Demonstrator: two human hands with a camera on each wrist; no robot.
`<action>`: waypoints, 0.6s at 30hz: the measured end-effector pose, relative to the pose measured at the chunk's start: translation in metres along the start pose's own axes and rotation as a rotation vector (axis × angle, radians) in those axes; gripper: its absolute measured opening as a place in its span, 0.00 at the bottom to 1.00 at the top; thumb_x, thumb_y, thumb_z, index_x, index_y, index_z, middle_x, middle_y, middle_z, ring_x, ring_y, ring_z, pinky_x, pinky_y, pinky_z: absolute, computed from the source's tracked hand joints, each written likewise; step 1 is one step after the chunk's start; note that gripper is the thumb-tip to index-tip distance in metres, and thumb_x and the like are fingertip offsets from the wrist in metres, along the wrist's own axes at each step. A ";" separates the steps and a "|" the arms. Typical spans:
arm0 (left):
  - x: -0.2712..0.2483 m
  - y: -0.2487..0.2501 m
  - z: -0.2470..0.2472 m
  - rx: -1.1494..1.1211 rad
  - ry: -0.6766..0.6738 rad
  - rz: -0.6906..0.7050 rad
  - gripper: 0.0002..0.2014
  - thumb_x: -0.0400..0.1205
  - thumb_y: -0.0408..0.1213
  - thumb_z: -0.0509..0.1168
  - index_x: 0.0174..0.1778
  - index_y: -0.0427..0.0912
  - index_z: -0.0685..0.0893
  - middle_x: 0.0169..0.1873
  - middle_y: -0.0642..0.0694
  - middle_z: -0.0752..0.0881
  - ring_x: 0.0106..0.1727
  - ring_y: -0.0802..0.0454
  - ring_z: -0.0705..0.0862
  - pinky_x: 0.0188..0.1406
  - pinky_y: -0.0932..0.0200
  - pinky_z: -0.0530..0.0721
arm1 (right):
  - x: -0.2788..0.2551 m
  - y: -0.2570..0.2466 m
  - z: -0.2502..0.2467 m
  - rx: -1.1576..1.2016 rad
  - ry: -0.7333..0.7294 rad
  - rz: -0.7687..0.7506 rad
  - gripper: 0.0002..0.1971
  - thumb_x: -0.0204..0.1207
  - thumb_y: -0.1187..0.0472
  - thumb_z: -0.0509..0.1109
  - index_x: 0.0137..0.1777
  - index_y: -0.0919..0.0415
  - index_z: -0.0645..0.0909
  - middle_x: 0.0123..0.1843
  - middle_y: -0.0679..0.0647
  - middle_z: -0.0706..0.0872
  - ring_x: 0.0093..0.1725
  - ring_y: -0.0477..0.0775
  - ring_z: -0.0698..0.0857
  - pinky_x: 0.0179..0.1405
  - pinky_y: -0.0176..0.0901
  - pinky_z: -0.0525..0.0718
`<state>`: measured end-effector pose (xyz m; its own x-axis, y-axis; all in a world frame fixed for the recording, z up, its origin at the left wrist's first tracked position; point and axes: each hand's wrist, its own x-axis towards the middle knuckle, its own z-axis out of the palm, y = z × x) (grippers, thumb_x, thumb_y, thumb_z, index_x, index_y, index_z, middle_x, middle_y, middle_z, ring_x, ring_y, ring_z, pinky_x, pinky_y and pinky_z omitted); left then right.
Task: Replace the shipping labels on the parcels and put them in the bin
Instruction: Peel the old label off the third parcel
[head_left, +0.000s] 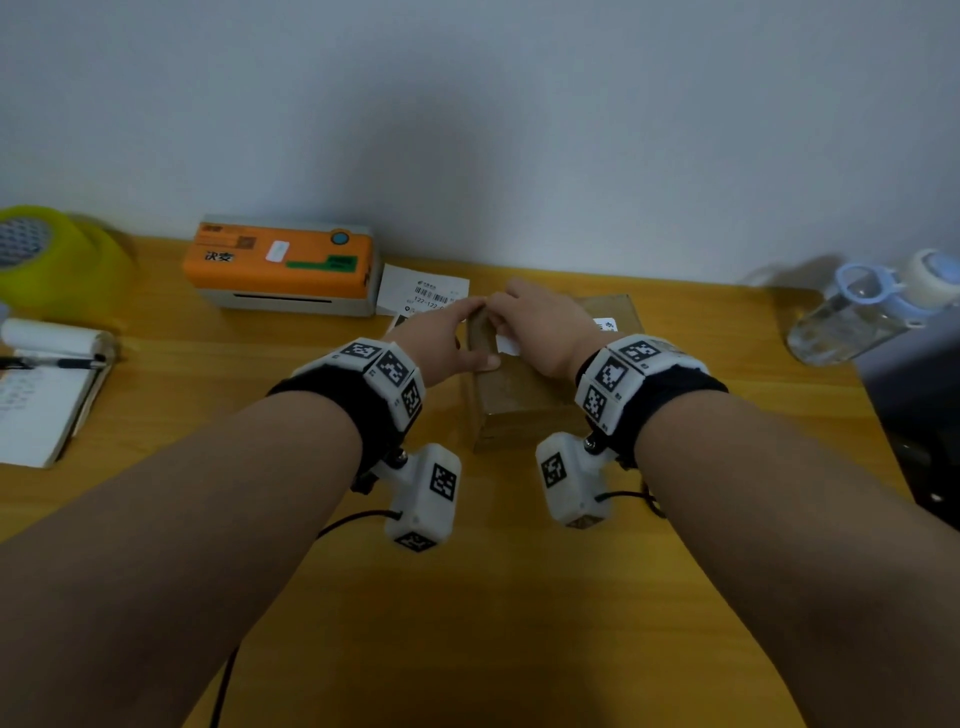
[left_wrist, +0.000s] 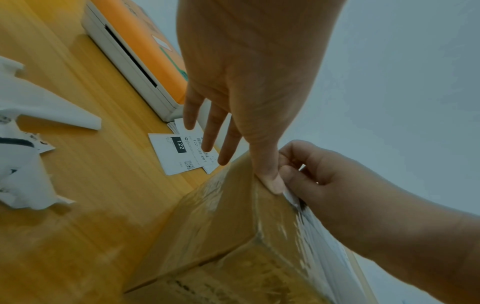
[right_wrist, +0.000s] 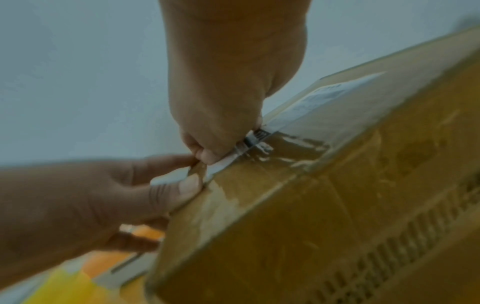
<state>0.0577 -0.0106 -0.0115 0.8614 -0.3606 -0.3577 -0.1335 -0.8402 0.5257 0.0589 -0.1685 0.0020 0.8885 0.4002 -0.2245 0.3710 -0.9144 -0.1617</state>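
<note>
A brown taped cardboard parcel (head_left: 524, 400) stands on the wooden desk (head_left: 467, 597) in front of me. My left hand (head_left: 447, 338) steadies its upper left corner, thumb (left_wrist: 270, 181) pressed on the edge, the other fingers straight past the far side. My right hand (head_left: 530, 322) is curled over the parcel's top. It pinches a lifted corner of the white old label (right_wrist: 223, 162), which is stuck to the parcel's top face (left_wrist: 317, 232). Loose printed labels (head_left: 423, 291) lie flat on the desk just behind the parcel, one marked 122 (left_wrist: 179, 152).
An orange label printer (head_left: 280, 265) sits at the back against the wall. A yellow-green tape roll (head_left: 47, 260) and a notebook with a pen (head_left: 41, 395) are at the left. A clear water bottle (head_left: 852, 317) lies at the right. Crumpled white paper (left_wrist: 26, 174) lies left of the parcel.
</note>
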 end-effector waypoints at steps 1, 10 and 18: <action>0.000 0.000 0.000 0.002 -0.003 -0.003 0.40 0.77 0.54 0.68 0.81 0.54 0.57 0.68 0.45 0.79 0.61 0.48 0.81 0.61 0.52 0.79 | -0.001 0.002 0.000 0.010 -0.002 -0.007 0.05 0.83 0.61 0.57 0.54 0.58 0.74 0.57 0.58 0.74 0.53 0.57 0.76 0.47 0.48 0.74; 0.001 0.003 -0.001 0.003 -0.027 -0.021 0.40 0.77 0.54 0.68 0.82 0.54 0.56 0.71 0.44 0.76 0.67 0.45 0.78 0.64 0.52 0.76 | -0.022 0.015 0.008 0.273 0.112 0.044 0.11 0.81 0.63 0.63 0.62 0.60 0.75 0.55 0.56 0.75 0.50 0.55 0.75 0.55 0.50 0.77; 0.000 0.005 0.000 0.032 -0.022 -0.029 0.40 0.78 0.54 0.67 0.82 0.54 0.55 0.70 0.43 0.77 0.66 0.44 0.79 0.64 0.50 0.78 | -0.021 0.008 0.001 0.069 0.206 0.004 0.08 0.77 0.59 0.69 0.50 0.58 0.89 0.54 0.60 0.79 0.56 0.63 0.77 0.50 0.47 0.70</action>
<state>0.0568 -0.0149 -0.0091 0.8542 -0.3446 -0.3893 -0.1248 -0.8628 0.4899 0.0426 -0.1846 0.0040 0.9291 0.3690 -0.0250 0.3541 -0.9070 -0.2279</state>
